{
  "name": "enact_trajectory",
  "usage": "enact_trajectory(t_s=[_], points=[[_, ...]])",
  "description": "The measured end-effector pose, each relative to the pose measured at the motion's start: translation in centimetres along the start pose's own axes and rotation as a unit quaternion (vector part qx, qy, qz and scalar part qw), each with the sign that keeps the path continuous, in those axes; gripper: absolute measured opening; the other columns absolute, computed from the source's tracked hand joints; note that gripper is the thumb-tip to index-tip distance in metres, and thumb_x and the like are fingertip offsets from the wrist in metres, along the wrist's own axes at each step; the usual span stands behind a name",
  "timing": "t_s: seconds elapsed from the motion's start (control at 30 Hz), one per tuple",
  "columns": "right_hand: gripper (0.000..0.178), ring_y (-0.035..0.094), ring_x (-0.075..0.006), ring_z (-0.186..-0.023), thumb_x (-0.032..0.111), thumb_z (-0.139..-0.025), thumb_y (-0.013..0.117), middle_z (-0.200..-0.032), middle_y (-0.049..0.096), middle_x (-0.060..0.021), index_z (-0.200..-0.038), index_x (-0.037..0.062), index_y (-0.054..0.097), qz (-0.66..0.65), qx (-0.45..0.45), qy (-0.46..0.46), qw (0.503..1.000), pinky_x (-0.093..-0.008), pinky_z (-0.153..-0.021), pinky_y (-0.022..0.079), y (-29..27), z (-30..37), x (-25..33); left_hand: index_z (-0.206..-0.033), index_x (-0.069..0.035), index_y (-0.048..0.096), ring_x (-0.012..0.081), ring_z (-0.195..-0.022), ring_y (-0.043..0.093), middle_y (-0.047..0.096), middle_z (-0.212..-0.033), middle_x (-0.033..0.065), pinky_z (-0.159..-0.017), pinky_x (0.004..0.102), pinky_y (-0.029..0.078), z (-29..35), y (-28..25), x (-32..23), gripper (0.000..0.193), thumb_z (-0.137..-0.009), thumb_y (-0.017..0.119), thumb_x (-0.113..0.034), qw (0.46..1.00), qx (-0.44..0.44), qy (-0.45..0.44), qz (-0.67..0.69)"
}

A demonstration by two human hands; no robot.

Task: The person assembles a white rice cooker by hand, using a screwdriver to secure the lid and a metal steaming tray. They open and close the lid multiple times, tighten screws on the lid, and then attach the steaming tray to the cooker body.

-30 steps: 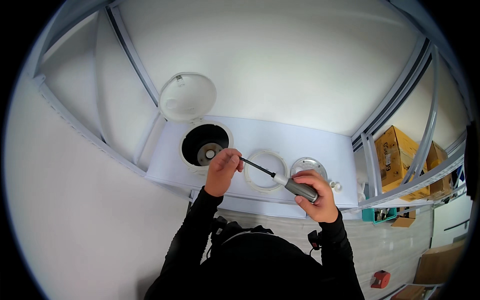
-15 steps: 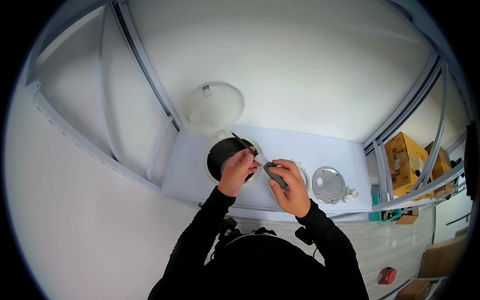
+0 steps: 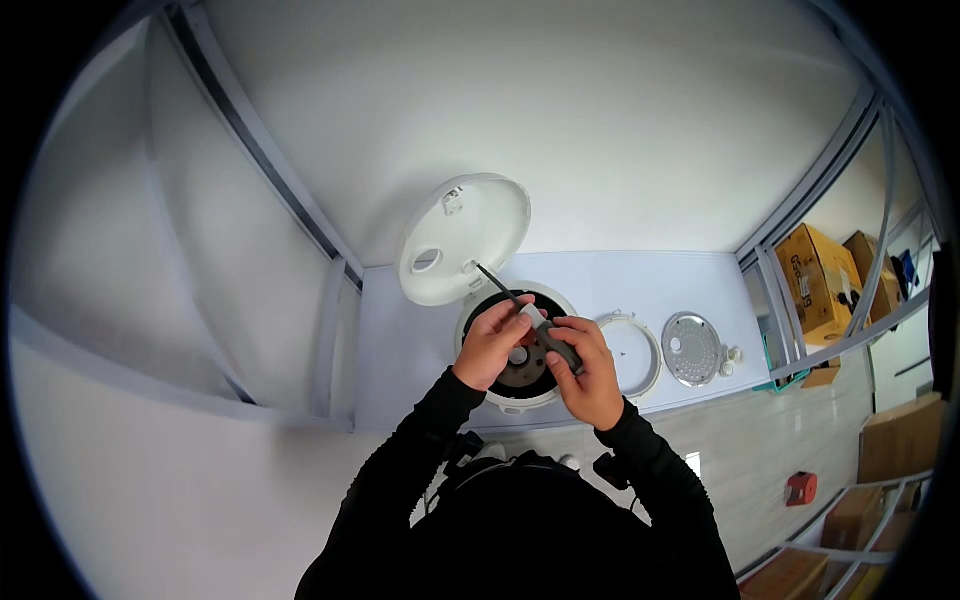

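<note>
A screwdriver [image 3: 550,337] with a grey and white handle and a dark shaft is between my hands, above the open rice cooker [image 3: 466,325]. My right hand [image 3: 592,380] wraps the grey rear of the handle. At the white front end, the fingers of my left hand [image 3: 487,348] pinch the tool. Its shaft points up and left, the tip appearing against the raised white lid [image 3: 475,225]; whether it touches cannot be seen. The cooker's dark inside shows a round metal plate [image 3: 522,374], partly hidden by my hands.
Right of the cooker lie a white ring [image 3: 655,372], a perforated metal disc [image 3: 692,350] and small white parts [image 3: 733,356] on the white table [image 3: 630,275]. Metal frame posts [image 3: 255,130] flank the table. Cardboard boxes [image 3: 820,285] stand at the right; a red object [image 3: 801,488] lies on the floor.
The view has shifted, so the cooker and parts sit farther right, with the lid's inside clearer. Both hands keep hold of the screwdriver, its tip pointing up-left as before.
</note>
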State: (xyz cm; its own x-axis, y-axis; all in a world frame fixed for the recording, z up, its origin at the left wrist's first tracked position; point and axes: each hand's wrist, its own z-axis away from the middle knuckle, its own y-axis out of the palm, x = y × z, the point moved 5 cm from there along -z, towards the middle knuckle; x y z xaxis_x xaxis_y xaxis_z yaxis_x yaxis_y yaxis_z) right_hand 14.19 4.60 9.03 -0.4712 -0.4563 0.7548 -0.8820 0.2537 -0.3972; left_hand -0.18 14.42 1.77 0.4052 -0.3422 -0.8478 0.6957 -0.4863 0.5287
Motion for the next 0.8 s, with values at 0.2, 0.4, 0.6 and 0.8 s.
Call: enact_trajectory(t_s=[0.2, 0.4, 0.6, 0.8], points=[[0.030, 0.063, -0.0377, -0.114, 0.004, -0.093, 0.069, -0.128, 0.060, -0.0202, -0.122, 0.0017, 0.063, 0.023, -0.020, 0.023, 0.999, -0.0410, -0.096, 0.051, 0.7, 0.2, 0.2, -0.142, 0.000, 0.052, 0.0195, -0.110, 0.067, 0.065, -0.128, 0.0108, -0.095, 0.0356, 0.055, -0.6, -1.4, 0.5, 0.037, -0.107, 0.056, -0.013, 0.999, 0.022, -0.011, -0.035], [0.030, 0.063, -0.0374, -0.114, 0.003, -0.092, 0.068, -0.128, 0.060, -0.0202, -0.122, 0.0018, 0.064, 0.023, -0.030, 0.032, 0.999, -0.0410, -0.098, 0.050, 1.2, 0.0, -0.1, -0.138, 0.001, 0.056, 0.0144, -0.103, 0.067, 0.066, -0.120, 0.0064, -0.091, 0.0303, 0.056, -0.9, -1.6, 0.1, 0.036, -0.105, 0.060, -0.014, 0.999, 0.020, -0.015, -0.043], [0.031, 0.065, -0.0319, -0.112, 0.004, -0.094, 0.068, -0.125, 0.062, -0.0184, -0.124, 0.0017, 0.062, 0.012, -0.037, 0.033, 0.999, -0.0374, -0.095, 0.052, 1.5, -0.1, -0.5, -0.139, 0.002, 0.054, 0.0153, -0.108, 0.066, 0.066, -0.122, 0.0086, -0.096, 0.0314, 0.055, -0.8, -2.0, -0.3, 0.038, -0.104, 0.061, -0.012, 0.998, 0.031, -0.015, -0.048], [0.050, 0.067, -0.0168, -0.099, 0.011, -0.098, 0.068, -0.117, 0.062, -0.0117, -0.141, 0.0010, 0.046, -0.397, -0.049, 0.378, 0.835, -0.0269, -0.080, 0.054, 2.6, 0.8, -2.6, -0.140, 0.002, 0.053, 0.0188, -0.122, 0.062, 0.065, -0.132, 0.0140, -0.103, 0.0335, 0.053, -0.7, -2.1, -0.1, 0.041, -0.101, 0.063, -0.006, 0.999, 0.043, 0.023, -0.019]])
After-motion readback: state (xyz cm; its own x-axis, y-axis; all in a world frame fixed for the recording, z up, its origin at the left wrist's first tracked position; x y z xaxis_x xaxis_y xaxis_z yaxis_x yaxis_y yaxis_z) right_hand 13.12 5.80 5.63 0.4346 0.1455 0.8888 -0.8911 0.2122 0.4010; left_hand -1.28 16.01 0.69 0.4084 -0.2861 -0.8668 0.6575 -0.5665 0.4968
